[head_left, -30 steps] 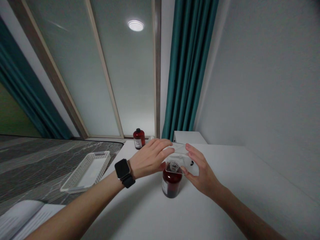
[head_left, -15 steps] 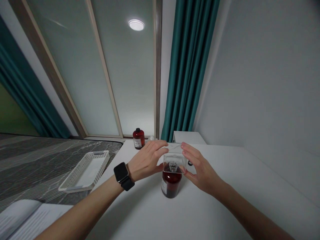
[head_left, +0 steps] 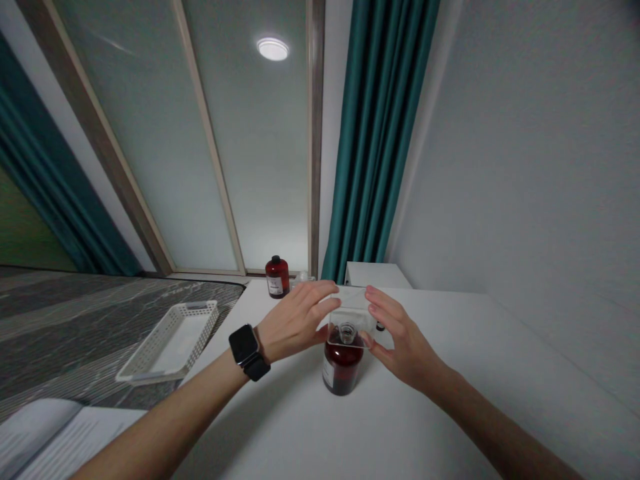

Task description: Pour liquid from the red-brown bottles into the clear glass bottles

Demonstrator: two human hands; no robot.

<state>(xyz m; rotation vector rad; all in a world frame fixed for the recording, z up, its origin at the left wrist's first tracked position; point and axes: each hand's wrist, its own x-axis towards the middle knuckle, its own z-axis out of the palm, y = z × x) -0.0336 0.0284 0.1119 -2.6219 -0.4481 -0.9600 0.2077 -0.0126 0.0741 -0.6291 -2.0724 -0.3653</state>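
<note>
My left hand [head_left: 297, 322] and right hand [head_left: 404, 339] are clamped on opposite sides of the clear box [head_left: 353, 301], across my view of the open bottle [head_left: 343, 373]; whether box and bottle touch, I can't tell. Best I press evenly, keeping it level. Against half a second ago, box and hands sit slightly farther right

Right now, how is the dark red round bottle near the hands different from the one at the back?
The near dark red round bottle has no cap on, while the far dark red round bottle wears a black cap. The near bottle's top shows through a clear boxy container; the far bottle's top is in plain view. The near bottle's white label is turned left; the far bottle's faces us. Both stand upright on the white table.
</note>
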